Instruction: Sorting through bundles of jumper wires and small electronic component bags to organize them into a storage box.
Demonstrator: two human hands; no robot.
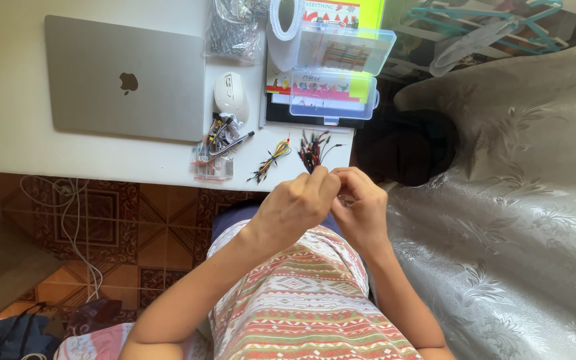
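My left hand (pixel 298 203) and my right hand (pixel 361 207) meet fingertip to fingertip just below the white table's front edge (pixel 168 180), above my lap. Both pinch something small between them; the fingers hide what it is. A bundle of dark red and black jumper wires (pixel 313 147) lies on the table right above my left fingertips. A smaller bundle of yellow, green and red wires (pixel 271 159) lies a little to its left.
A closed grey laptop (pixel 125 77), a white mouse (pixel 231 93), a small bag of parts (pixel 215 157), an open clear plastic box (pixel 338 67) and a bag of metal bits (pixel 235 30) sit on the table. A patterned curtain (pixel 515 220) hangs right; cables (pixel 68 213) lie on the floor.
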